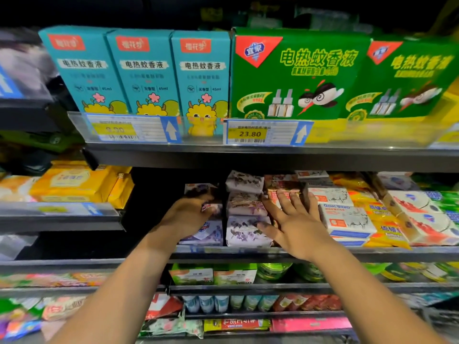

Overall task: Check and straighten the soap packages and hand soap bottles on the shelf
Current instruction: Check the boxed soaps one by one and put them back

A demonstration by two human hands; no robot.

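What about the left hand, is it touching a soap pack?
Touching. The head view shows the left hand with fingers curled round a purple-white soap pack.

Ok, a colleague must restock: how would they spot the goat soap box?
Go to the shelf below the green boxes. Right of the right hand lies the goat soap box: white, blue "Goat Soap" lettering, unlike the yellow packs beside it.

The teal boxes (144, 70) and green boxes (298, 73) on the upper shelf are brightly and evenly lit, while the top of the frame is left almost black. A deep shadow is seen under the shelf edge (248, 155), left of the soap packages (246, 229). The 23.80 price label (260, 132) is rendered sharp. The left and right edges are smeared by blur, and the shelf lines are bowed there.
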